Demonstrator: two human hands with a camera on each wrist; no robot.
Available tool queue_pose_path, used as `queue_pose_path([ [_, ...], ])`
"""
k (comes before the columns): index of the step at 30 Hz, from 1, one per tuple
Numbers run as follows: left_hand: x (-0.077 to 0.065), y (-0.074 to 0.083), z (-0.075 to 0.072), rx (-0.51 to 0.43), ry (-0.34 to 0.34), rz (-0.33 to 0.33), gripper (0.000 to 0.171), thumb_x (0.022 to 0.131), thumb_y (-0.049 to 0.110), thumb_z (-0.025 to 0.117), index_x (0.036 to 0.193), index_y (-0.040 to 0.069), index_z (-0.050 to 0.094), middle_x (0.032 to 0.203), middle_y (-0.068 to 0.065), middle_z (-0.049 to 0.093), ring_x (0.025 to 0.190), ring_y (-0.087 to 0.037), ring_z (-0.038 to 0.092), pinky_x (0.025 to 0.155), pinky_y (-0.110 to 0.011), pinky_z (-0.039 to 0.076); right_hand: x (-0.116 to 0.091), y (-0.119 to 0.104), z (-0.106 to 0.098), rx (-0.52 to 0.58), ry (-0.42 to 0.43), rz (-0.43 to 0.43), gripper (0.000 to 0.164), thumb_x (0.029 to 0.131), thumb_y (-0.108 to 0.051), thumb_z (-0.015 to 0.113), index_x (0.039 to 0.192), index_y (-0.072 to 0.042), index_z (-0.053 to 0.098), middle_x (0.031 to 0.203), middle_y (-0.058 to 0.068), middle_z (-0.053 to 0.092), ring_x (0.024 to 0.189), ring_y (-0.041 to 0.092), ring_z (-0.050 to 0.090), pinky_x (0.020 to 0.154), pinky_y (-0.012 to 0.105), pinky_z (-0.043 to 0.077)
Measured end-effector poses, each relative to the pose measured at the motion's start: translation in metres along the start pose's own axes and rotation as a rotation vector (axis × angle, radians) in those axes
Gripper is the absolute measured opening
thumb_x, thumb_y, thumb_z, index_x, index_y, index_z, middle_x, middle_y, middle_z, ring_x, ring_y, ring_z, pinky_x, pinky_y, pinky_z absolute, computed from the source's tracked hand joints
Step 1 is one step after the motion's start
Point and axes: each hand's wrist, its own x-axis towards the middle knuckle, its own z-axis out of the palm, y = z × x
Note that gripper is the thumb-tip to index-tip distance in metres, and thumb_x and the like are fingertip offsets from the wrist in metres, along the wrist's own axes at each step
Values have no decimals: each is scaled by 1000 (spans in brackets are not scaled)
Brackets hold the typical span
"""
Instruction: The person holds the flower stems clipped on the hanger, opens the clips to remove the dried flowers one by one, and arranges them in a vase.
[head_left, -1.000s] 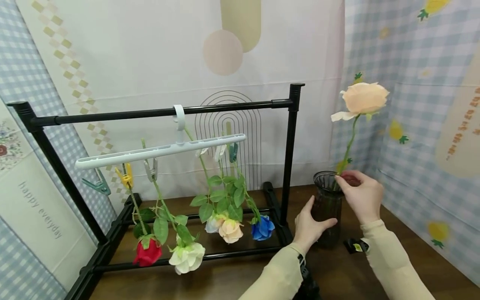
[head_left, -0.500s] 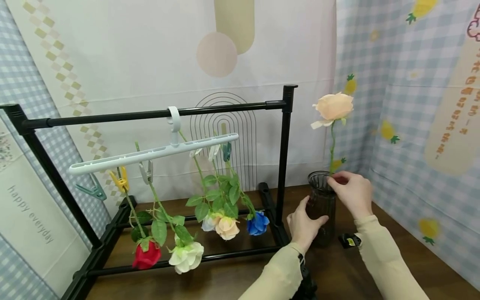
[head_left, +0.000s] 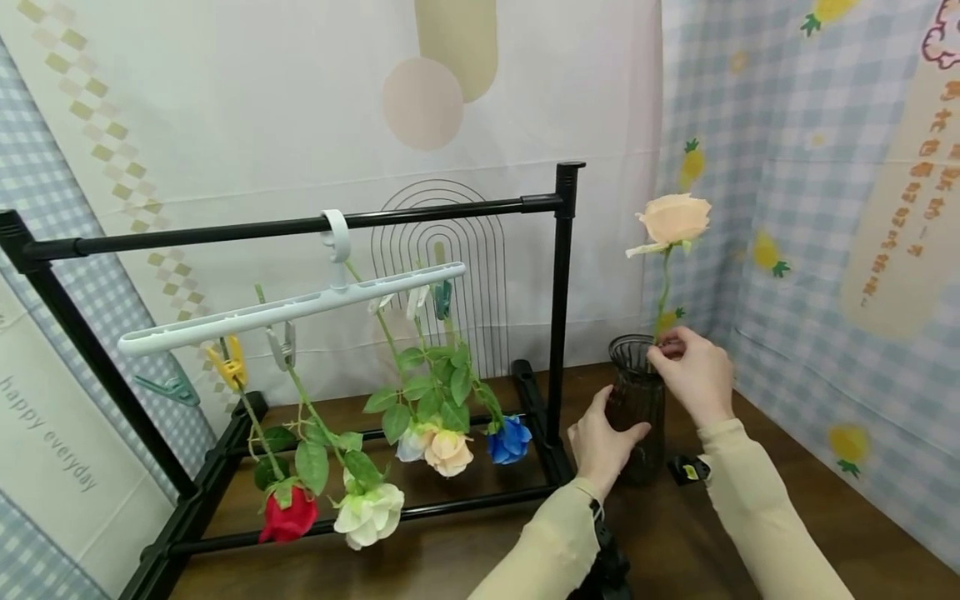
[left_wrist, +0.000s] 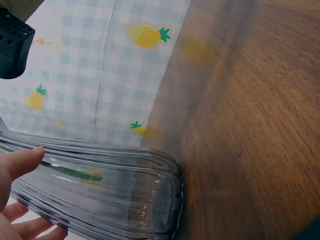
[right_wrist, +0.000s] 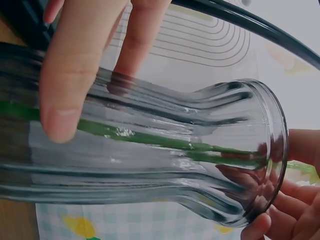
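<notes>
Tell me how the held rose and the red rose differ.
Colour: the held rose is pale peach; the red rose is deep red.
Pose: the held rose stands bloom up; the red rose hangs bloom down.
Support: the held rose has its stem in the vase, with the right hand at the rim; the red rose hangs from a yellow clip.
Both have green stems.
</notes>
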Motion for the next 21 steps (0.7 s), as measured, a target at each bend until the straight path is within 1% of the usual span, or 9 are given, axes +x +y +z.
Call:
queue_pose_path([
  [3, 0, 0, 0, 6, 2, 7, 66, 76, 41, 81, 135, 27, 55, 128, 8, 65, 109, -19, 65, 100, -45, 38, 0, -1, -1, -20, -11, -17, 22, 89, -22, 65, 98, -1, 69, 89, 20, 73, 71, 34, 67, 52, 35, 47],
  [6, 1, 0, -1, 5, -1, 12, 66, 77, 40, 81, 136, 26, 55, 128, 7, 65, 110, -18, 65, 100, -46, 38, -1, -2, -1, -32, 17, -44, 20, 88, -22, 67, 92, -3, 70, 84, 18, 73, 67, 33, 65, 54, 38, 46],
  [9, 0, 2, -4, 10, -6, 6, 65, 77, 39, 81, 136, 26, 55, 129, 7, 65, 110, -18, 65, 100, -46, 39, -3, -6, 1, -30, 35, -56, 18, 87, -20, 67, 90, -3, 70, 82, 18, 73, 65, 32, 65, 54, 41, 46],
  [16, -8, 5, -11, 28, -31, -20, 65, 77, 38, 81, 135, 25, 56, 128, 7, 66, 111, -19, 65, 98, -44, 38, -10, -10, 2, -33, 38, -45, 15, 86, -17, 68, 88, -2, 70, 80, 18, 73, 62, 33, 64, 53, 42, 45],
  [18, -12, 5, -13, 33, -37, -21, 64, 77, 38, 81, 135, 25, 56, 128, 6, 66, 111, -19, 65, 98, -44, 38, -14, -10, 0, -30, 25, -35, 16, 86, -17, 68, 89, -2, 70, 81, 18, 73, 63, 34, 65, 54, 43, 46],
  [21, -18, 4, -13, 39, -58, -26, 64, 77, 38, 81, 135, 25, 56, 128, 6, 66, 111, -19, 65, 98, -44, 38, -23, -11, -4, -20, -12, -7, 18, 88, -18, 66, 94, -1, 69, 85, 19, 73, 69, 34, 67, 59, 45, 49],
])
